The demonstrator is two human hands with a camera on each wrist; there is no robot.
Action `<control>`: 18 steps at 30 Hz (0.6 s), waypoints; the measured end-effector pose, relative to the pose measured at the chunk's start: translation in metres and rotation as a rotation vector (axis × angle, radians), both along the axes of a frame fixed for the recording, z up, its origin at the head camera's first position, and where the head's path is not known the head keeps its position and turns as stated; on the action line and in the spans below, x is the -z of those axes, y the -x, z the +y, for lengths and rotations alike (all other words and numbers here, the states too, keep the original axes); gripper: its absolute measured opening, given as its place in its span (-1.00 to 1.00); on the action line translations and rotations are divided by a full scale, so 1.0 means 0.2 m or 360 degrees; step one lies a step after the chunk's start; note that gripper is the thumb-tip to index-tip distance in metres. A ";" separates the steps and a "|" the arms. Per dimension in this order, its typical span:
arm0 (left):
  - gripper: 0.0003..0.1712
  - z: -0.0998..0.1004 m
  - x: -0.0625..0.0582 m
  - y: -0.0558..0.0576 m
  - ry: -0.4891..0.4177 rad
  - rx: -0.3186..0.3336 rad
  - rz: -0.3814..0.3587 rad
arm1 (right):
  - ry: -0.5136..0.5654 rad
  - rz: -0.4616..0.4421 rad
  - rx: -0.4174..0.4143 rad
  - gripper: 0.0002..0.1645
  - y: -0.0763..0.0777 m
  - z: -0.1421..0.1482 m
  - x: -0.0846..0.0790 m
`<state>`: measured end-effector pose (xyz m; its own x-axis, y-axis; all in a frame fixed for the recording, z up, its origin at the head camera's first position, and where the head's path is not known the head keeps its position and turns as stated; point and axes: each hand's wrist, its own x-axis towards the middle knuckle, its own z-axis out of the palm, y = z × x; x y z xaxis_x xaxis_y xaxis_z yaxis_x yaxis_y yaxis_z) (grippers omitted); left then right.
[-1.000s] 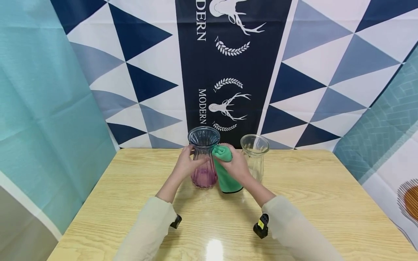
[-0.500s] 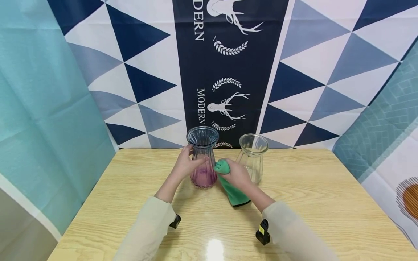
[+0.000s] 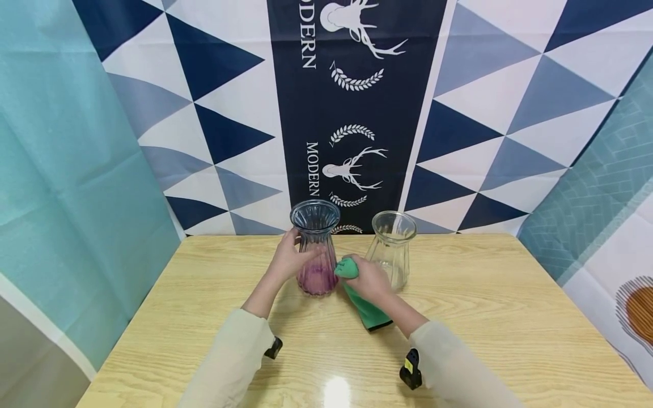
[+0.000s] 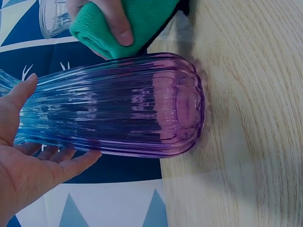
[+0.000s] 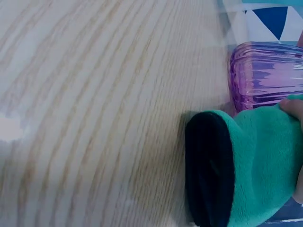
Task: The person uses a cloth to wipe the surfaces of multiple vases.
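Observation:
A ribbed glass vase point(image 3: 317, 266), blue at its flared rim and purple at the base, stands upright on the table. My left hand point(image 3: 289, 259) holds it around the side, thumb across the front and fingers behind, as the left wrist view shows. In my right hand point(image 3: 371, 279) is a bunched green cloth point(image 3: 369, 310) with a dark edge, its lower end hanging down near the tabletop. The cloth's top is close against the right side of the vase; in the right wrist view the cloth point(image 5: 265, 156) overlaps the purple base point(image 5: 265, 78).
A clear glass vase point(image 3: 395, 255) stands just behind and right of my right hand, partly hidden by it. The wooden table point(image 3: 204, 340) ends at a patterned curtain point(image 3: 234, 113) behind both vases.
My right hand has come down along the right side of the coloured vase with the cloth, from near its neck to lower on its body. My left hand keeps its hold.

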<state>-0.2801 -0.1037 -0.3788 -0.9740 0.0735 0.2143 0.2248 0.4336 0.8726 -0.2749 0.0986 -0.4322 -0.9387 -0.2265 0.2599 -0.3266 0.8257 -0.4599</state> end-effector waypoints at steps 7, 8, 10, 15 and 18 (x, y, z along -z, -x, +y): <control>-0.19 0.00 0.00 -0.01 -0.0047 0.0007 -0.0024 | 0.0366 0.0023 -0.0022 -0.43 0.00 0.00 -0.05; -0.18 -0.01 0.00 -0.01 -0.0051 0.0010 -0.0031 | 0.0391 0.0044 -0.0024 -0.43 0.00 0.00 -0.06; -0.18 -0.01 0.00 -0.01 -0.0047 0.0009 -0.0043 | 0.0432 0.0078 -0.0029 -0.43 0.00 -0.01 -0.09; -0.20 -0.01 0.00 0.00 -0.0061 0.0018 -0.0056 | 0.0546 0.0152 -0.0059 -0.42 0.01 -0.03 -0.16; -0.21 -0.01 0.00 0.00 -0.0071 0.0039 -0.0058 | 0.0588 0.0235 -0.0072 -0.41 0.01 -0.04 -0.20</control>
<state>-0.2803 -0.1056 -0.3795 -0.9793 0.0884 0.1822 0.2024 0.3890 0.8988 -0.2778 0.0911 -0.3921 -0.8764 -0.1331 0.4629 -0.4438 0.5967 -0.6686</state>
